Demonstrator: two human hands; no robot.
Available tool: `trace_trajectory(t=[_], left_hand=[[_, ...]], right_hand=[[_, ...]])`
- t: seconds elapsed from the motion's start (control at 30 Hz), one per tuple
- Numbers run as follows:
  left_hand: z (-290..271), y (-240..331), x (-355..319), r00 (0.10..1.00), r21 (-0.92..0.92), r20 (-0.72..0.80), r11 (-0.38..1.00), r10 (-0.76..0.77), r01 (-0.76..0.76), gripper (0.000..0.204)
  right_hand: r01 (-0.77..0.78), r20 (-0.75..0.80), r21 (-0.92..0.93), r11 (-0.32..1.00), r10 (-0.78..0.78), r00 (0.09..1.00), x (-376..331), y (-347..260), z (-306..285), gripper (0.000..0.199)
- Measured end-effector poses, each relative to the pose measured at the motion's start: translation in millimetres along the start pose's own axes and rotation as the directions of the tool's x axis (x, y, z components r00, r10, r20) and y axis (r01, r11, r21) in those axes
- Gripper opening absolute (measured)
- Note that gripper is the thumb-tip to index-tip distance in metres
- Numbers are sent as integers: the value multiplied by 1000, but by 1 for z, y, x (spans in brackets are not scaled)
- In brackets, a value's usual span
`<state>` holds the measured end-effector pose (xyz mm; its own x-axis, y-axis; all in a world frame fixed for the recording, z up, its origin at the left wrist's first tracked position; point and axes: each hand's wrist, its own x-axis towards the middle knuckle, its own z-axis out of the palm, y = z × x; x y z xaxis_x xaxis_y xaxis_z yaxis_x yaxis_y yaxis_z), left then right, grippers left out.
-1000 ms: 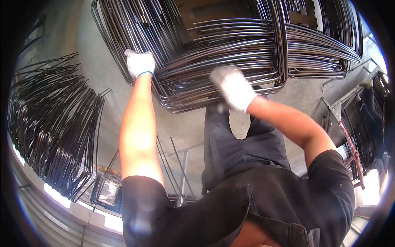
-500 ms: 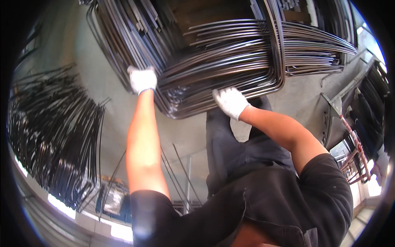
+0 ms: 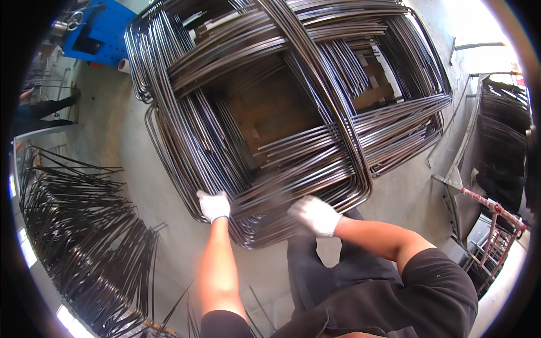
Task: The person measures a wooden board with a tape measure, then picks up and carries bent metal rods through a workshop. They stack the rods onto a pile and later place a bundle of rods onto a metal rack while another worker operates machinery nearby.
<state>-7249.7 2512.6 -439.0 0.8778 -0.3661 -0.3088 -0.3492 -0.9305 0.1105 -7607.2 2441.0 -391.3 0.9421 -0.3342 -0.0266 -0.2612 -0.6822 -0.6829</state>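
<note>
- Stack of bent steel rods [image 3: 293, 112]: dark round bars, each bent into a large square loop with rounded corners, piled criss-cross into a hollow frame. It lies on the concrete floor [image 3: 129, 146] straight ahead of the person; brown boards show through its open middle. The surfaces are dull with a slight sheen.
- Change: half a second ago both hands sat on this same near edge of the stack; now the view is tipped so that the whole stack shows, and the hands lie lower and closer together. Judged: the grip is being kept and drawn toward the body.
- Left hand [image 3: 214, 205]: white knit glove, at the stack's near left corner, fingers curled shut on the outer rods.
- Right hand [image 3: 314, 214]: white knit glove, on the stack's near edge, fingers folded over the bars; how tightly, I cannot tell.
- Loose rod pile [image 3: 79, 242]: thin dark rods fanned out, well left of the stack.
- Blue metal stand [image 3: 104, 31]: beyond the stack's far left corner.
- Metal rack [image 3: 496, 225]: right of the stack, holding more dark bars.
</note>
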Motion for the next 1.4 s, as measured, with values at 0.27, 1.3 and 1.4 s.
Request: trace_trajectory(t=[0.27,1.3,1.4], left_hand=[[-5,11,-7,999,-39,-34,999,-30,28,59],[-80,-15,-222,967,-99,256,994,-8,35,83],[-82,-34,-283,923,-242,382,969,53,44,69]], right_hand=[[-927,-500,18,376,806,317,56,164,-119,94],[-637,-539,395,662,729,422,-82,12,-221,44],[-235,-776,353,906,424,467,-85,-40,-302,29]])
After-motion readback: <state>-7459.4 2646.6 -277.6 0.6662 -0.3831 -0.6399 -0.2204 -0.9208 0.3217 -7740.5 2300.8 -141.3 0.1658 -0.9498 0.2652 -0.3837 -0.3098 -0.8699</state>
